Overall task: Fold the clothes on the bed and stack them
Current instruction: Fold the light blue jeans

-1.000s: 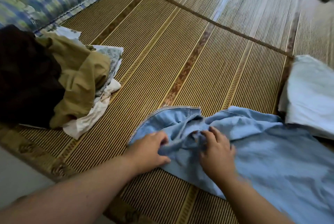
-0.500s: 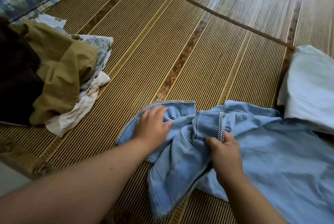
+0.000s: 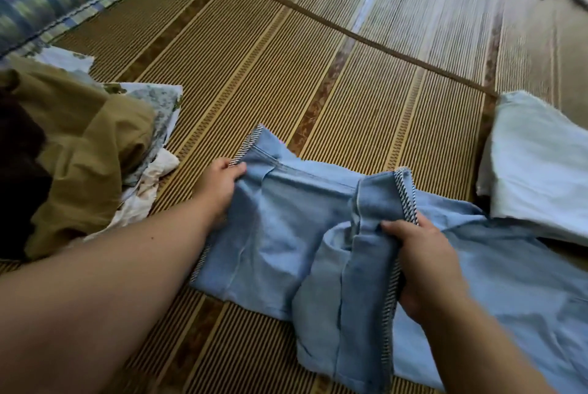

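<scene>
Now both forearms reach out over the blue garment (image 3: 286, 234), which lies on the mat (image 3: 286, 59). Left hand (image 3: 219, 186) pinches its striped edge, thumb on top; right hand (image 3: 426, 263) curls round a bunched fold. Unfolded clothes (image 3: 79, 145) lie left of it, a pale cloth (image 3: 541, 170) right.

The scene is viewed from one wide-angle camera worn on the head, aimed forward and down across the woven mat (image 3: 270, 53). The left hand (image 3: 222, 186), right hand (image 3: 426, 263) and blue garment (image 3: 280, 234) are framed closely at the mat's near edge.
</scene>
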Available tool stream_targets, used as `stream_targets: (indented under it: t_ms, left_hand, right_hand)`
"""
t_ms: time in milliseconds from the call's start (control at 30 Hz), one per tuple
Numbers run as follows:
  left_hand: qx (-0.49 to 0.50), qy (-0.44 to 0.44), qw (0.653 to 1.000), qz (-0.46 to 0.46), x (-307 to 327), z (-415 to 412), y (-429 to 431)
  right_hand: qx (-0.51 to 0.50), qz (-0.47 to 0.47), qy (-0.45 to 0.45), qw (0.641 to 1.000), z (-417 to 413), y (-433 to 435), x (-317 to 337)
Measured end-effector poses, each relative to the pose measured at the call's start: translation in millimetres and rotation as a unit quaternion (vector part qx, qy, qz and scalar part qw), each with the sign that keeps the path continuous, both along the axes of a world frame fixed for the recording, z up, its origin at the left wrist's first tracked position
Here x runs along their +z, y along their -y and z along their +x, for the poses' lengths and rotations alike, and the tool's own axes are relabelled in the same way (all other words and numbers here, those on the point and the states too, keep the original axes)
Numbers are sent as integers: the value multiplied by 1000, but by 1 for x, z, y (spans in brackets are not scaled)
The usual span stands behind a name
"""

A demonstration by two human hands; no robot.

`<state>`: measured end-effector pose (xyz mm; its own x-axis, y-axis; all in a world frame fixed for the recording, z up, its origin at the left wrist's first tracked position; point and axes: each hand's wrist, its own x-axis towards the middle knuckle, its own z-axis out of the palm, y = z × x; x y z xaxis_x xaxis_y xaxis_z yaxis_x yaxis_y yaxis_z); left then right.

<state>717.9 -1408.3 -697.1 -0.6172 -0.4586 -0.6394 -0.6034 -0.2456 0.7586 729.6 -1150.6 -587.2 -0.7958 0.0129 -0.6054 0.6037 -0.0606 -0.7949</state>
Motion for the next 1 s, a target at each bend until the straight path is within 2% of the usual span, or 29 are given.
stream_targets:
  t_ms: [33,167,200,267,333,467,567,633,700,800,867,933,1000]
  left_hand:
    - [11,6,1000,13,-2,1,9]
    - [-52,93,994,-18,-19,9,21]
    - [-84,120,989,-24,-22,14,21]
    - [-218,171,956,-98,-23,29,24]
    - [-305,149,923,-181,-23,42,28]
    - [-263,79,951,-139,-24,54,38]
    - [-180,87,980,-22,-29,61,43]
    - [-87,105,985,106,-28,67,46]
    - [-62,102,979,164,-30,72,48]
    - [-111,56,983,132,-33,78,46]
    - [-155,45,983,85,-38,80,43]
    - [-200,51,977,44,-41,84,39]
    - [-230,50,972,-3,-42,87,36]
  right_hand:
    - [-12,-16,8,1000,-3,5,2]
    - [-16,-20,20,999,-15,29,3]
    - [-14,-17,22,1000,-17,36,3]
    - [-6,-19,27,999,-23,52,2]
    - [1,-15,32,999,-26,69,0]
    - [31,-2,30,999,-25,114,-14]
    - [157,-18,36,987,-18,154,-36]
    - [258,109,13,960,-16,167,-59]
    - [294,240,-11,925,-13,165,-80]
    - [256,363,-67,893,-22,145,-99]
    - [256,454,-152,840,-40,130,-108]
    - [316,478,-157,804,-63,120,-114]
    - [392,448,-114,795,-82,125,-118]
